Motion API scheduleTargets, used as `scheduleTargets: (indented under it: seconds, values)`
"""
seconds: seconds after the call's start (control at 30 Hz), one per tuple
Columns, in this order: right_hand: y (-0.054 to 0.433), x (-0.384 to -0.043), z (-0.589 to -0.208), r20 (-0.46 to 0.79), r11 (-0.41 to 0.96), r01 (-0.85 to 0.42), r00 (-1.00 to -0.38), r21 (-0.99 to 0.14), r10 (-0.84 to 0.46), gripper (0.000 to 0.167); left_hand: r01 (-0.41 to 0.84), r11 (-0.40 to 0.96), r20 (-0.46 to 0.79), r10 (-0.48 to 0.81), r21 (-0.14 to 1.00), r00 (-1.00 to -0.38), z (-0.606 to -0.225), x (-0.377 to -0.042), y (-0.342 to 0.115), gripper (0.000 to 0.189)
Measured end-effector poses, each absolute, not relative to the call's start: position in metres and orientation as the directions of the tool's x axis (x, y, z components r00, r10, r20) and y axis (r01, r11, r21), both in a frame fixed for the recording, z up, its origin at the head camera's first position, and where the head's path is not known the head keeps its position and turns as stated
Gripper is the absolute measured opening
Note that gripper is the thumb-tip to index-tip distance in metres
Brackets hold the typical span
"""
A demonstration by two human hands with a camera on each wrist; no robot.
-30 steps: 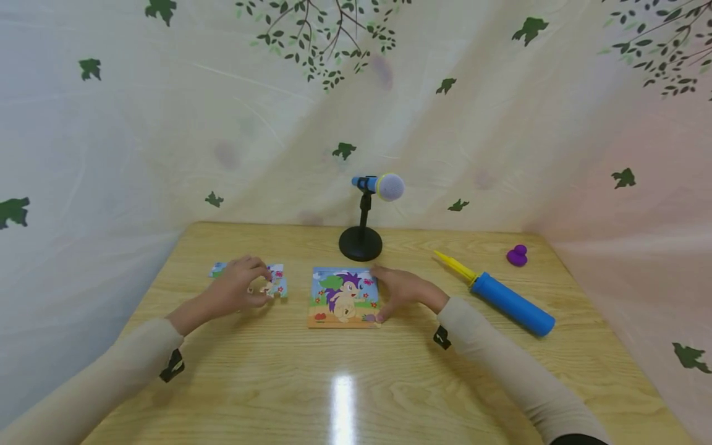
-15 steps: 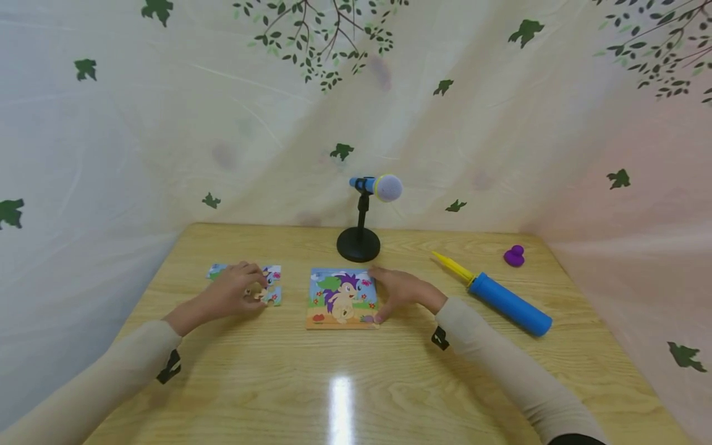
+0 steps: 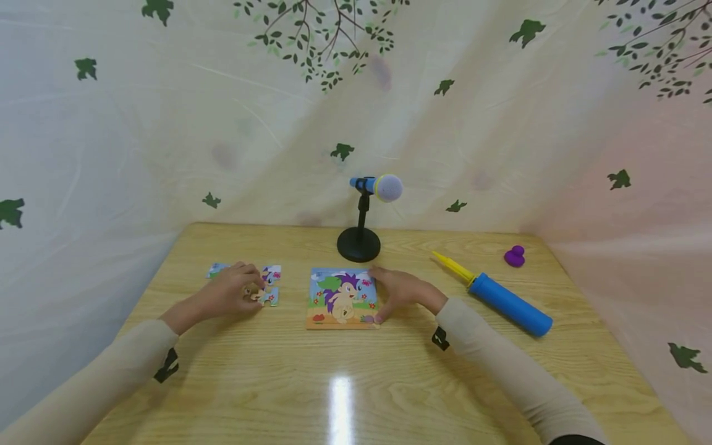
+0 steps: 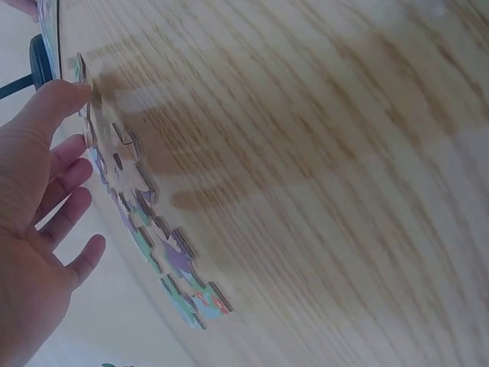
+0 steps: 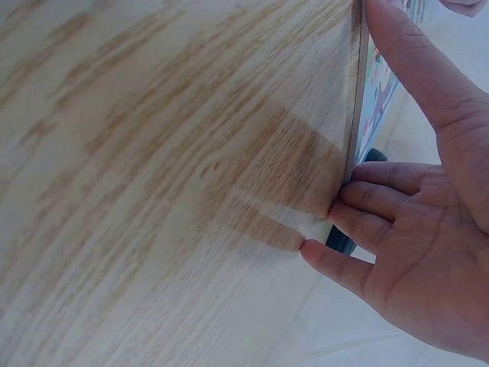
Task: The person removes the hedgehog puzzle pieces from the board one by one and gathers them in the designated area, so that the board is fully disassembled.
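Note:
On the left of the table, my left hand (image 3: 230, 290) pinches a jigsaw piece (image 3: 271, 297) between thumb and fingers, at the near right corner of a group of joined pieces. The left wrist view shows the thumb at that end, and the joined jigsaw pieces (image 4: 179, 260) stretching away flat on the wood. Part of the group is hidden under the hand. At the middle lies a square picture board (image 3: 340, 300) with a purple hedgehog. My right hand (image 3: 405, 290) holds its right side, thumb at the near corner and fingers (image 5: 374, 202) at the far one.
Behind the board stands a toy microphone (image 3: 388, 188) on a black round base (image 3: 358, 245). To the right lie a blue hand pump (image 3: 510, 304) with a yellow nozzle and a small purple knobbed object (image 3: 515, 256). A patterned cloth (image 3: 267, 154) hangs behind the table.
My left hand has shifted slightly left, bringing the pinched jigsaw piece in against the others. The right hand stays on the picture board.

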State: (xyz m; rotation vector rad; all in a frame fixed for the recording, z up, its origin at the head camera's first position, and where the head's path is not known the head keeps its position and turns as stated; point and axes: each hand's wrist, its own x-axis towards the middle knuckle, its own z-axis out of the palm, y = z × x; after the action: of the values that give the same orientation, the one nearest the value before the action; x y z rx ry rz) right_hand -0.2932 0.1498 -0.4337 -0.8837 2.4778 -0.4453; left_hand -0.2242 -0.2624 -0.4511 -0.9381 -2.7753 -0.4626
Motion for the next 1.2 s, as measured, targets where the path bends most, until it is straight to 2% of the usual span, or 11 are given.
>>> scheduleTargets:
  seconds: [0.37, 0.83, 1.0, 1.2]
  values:
    - [0.151, -0.295, -0.436, -0.307, 0.734, -0.525, -0.679, -0.431, -0.666, 0.114, 0.579, 0.769, 0.235, 0.531, 0.269, -0.814, -0.453, -0.226, -0.263, 0.028]
    - [0.149, -0.293, -0.435, -0.327, 0.748, -0.494, -0.688, -0.443, -0.648, 0.114, 0.588, 0.76, 0.256, 0.532, 0.276, -0.807, -0.449, -0.226, -0.258, 0.033]
    - [0.149, -0.294, -0.434, -0.325, 0.746, -0.497, -0.687, -0.443, -0.65, 0.113, 0.6, 0.743, 0.27, 0.538, 0.297, -0.799, -0.45, -0.225, -0.247, 0.033]
    - [0.149, -0.293, -0.433, -0.325, 0.747, -0.503, -0.686, -0.434, -0.651, 0.113, 0.653, 0.691, 0.297, 0.582, 0.309, -0.757, -0.448, -0.224, -0.222, 0.033]
